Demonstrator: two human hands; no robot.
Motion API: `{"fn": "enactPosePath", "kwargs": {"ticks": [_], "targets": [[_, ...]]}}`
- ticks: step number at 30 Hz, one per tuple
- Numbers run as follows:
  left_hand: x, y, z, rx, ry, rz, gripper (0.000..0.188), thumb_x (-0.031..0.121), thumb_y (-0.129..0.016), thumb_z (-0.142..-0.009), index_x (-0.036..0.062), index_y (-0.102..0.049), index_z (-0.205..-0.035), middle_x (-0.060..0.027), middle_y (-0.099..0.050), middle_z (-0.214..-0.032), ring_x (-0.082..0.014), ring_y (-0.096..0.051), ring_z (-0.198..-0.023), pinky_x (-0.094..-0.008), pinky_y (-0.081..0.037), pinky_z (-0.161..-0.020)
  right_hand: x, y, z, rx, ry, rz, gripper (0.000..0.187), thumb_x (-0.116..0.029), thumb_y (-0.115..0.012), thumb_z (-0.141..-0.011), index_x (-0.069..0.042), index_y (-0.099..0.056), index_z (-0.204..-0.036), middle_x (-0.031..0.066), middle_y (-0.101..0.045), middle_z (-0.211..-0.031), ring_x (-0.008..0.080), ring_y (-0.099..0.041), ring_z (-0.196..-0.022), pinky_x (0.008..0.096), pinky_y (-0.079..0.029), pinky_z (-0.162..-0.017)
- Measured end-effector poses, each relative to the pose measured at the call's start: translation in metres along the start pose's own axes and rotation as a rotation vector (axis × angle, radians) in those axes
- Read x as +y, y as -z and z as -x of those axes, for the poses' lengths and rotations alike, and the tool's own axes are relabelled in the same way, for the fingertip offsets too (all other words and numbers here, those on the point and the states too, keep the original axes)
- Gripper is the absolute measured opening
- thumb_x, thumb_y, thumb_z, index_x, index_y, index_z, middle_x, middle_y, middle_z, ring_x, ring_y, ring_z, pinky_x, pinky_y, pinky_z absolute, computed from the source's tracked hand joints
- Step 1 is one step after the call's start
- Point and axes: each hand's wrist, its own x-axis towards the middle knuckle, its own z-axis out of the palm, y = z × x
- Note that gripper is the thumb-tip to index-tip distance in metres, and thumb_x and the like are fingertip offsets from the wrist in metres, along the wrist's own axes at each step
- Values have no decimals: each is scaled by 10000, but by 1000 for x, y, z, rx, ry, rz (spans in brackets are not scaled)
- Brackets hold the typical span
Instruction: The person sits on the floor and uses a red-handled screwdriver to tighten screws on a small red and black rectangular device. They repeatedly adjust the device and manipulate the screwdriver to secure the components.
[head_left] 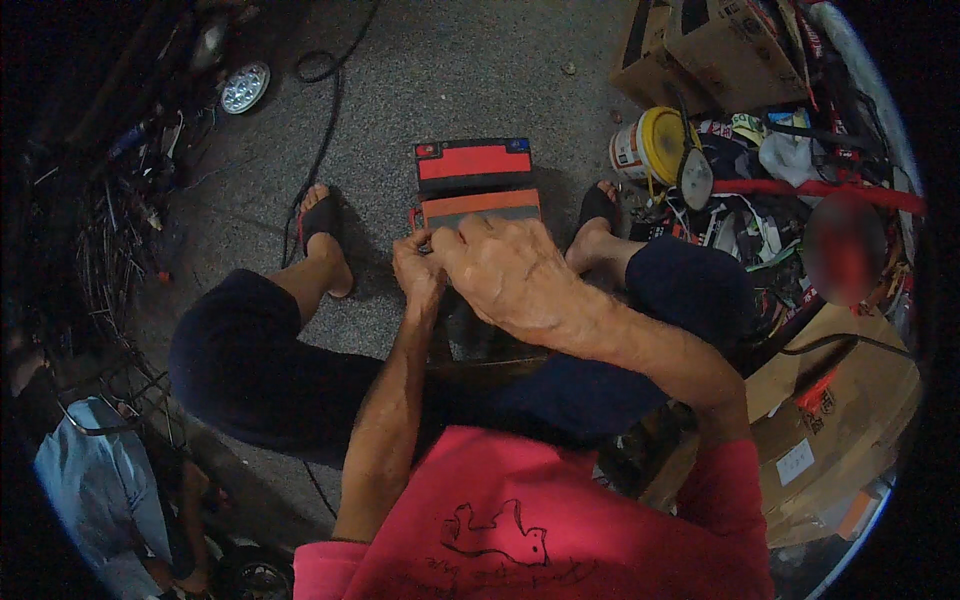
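A red and black battery (475, 166) stands on the floor between my feet, with a red corner and a blue corner on its top. Its near side shows an orange and grey band. My left hand (418, 266) is closed at the near left of the battery, fingertips pinched together. Against it, my right hand (505, 268) is closed too, knuckles up, covering part of the battery's near side. Whatever the fingers hold between them is hidden. A small red piece shows just beyond my left fingertips, at the battery's left edge.
A white bucket with a yellow lid (664, 145) stands right of my foot, by a heap of mixed scraps. Cardboard boxes (735, 60) lie at far right, another carton (830, 430) nearer. A black cable (330, 130) and a round lamp (245, 88) lie left. Someone sits at lower left.
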Motion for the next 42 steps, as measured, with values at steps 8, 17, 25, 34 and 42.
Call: {"fn": "enactPosePath", "kwargs": {"ticks": [8,17,25,34,42], "targets": [[-26,-16,-10,25,-4,223,227,157,-740,-666,-14,-673,-799,-112,-652,-805,-214,-611,-747,-349,-493,-690,-6,-3,-1,23,-25,72,259,-66,-650,-709,-14,-516,-925,123,-526,-839,269,-618,-771,368,-513,-596],[-9,-7,0,109,-123,8,262,161,-728,-669,-5,-702,-870,-124,-671,-796,-218,-631,-746,-355,-492,-671,4,-3,0,176,130,-24,285,-224,-679,-773,-44,-524,-932,123,-563,-882,254,-643,-778,347,-503,-577],[-39,-11,-12,-95,46,437,164,38,-700,-672,-11,-707,-828,-88,-672,-707,-138,-602,-637,-291,-486,-607,2,-3,3,5,-115,66,306,-172,-643,-759,-28,-497,-987,179,-562,-946,300,-636,-828,400,-505,-626],[-58,-22,-16,-65,3,440,186,-53,-669,-666,-7,-693,-844,-75,-662,-784,-148,-600,-731,-294,-492,-677,10,18,2,-179,-318,-110,311,-155,-616,-797,12,-475,-1018,217,-560,-973,379,-623,-838,486,-494,-699],[-30,-17,3,69,165,652,230,-73,-643,-654,15,-553,-847,-33,-552,-811,-141,-521,-740,-286,-449,-687,17,9,22,58,-164,-148,284,-175,-634,-788,-11,-510,-983,187,-591,-920,345,-637,-797,456,-492,-649]]}}
